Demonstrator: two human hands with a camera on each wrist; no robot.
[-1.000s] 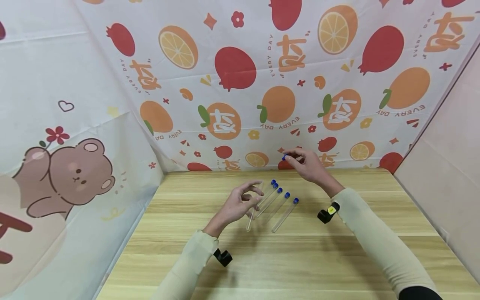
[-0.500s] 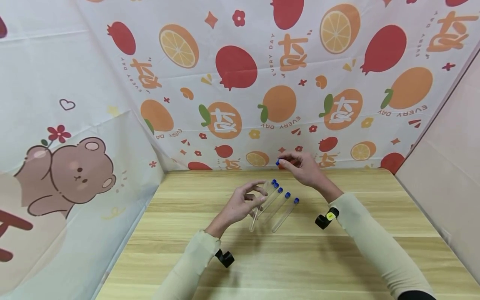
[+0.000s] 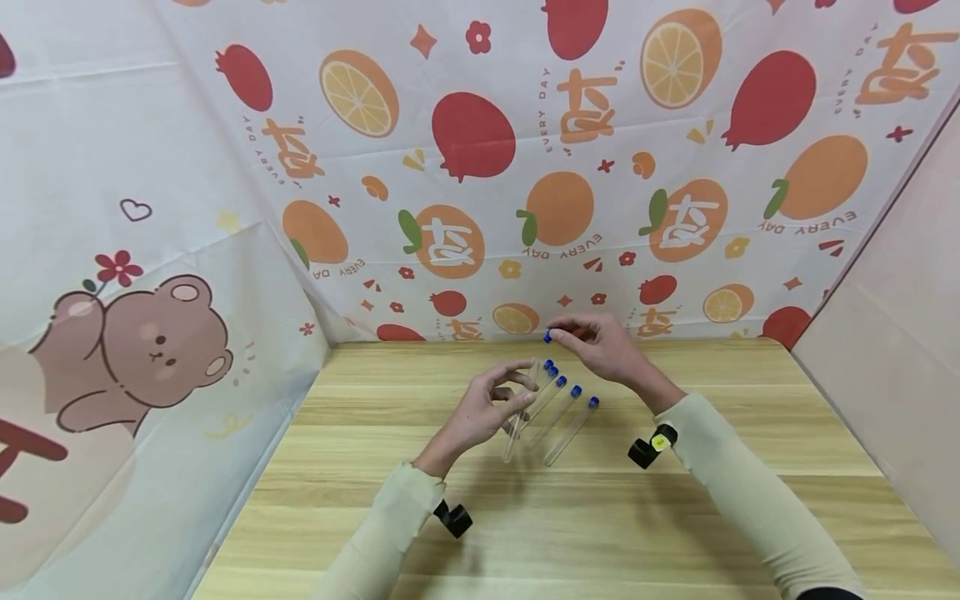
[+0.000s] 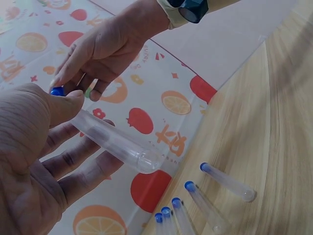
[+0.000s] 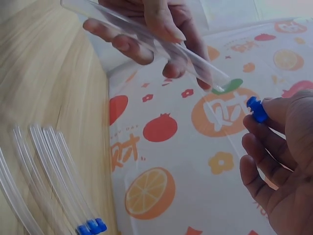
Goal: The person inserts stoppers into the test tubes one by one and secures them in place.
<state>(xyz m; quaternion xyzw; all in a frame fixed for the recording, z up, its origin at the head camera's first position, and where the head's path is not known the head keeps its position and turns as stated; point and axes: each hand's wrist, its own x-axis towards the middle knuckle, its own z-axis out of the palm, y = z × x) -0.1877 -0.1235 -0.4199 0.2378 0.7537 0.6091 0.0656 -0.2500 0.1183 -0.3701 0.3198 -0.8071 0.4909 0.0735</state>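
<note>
My left hand (image 3: 480, 408) pinches a clear test tube (image 4: 115, 142) between thumb and fingers, above the table. The tube tilts, and its uncapped end (image 5: 217, 81) points up toward my right hand (image 3: 606, 348). That hand pinches a small blue stopper (image 5: 257, 109) between thumb and fingertips. In the right wrist view the stopper stands a short gap away from the tube's open mouth. Several tubes with blue stoppers, among them a rightmost capped tube (image 3: 572, 433), lie side by side on the table just right of my left hand.
The wood-grain table (image 3: 600, 525) runs back to a fruit-printed cloth (image 3: 480, 250). At the left hangs another cloth with a bear print (image 3: 161, 350), and a pale wall (image 3: 892, 333) stands at the right. Wrist cameras (image 3: 456, 521) are strapped to both forearms.
My right hand has moved left and down with the blue stopper, closer to the tube's upper end. My left hand and its tube have shifted slightly right. The capped tubes stay put.
</note>
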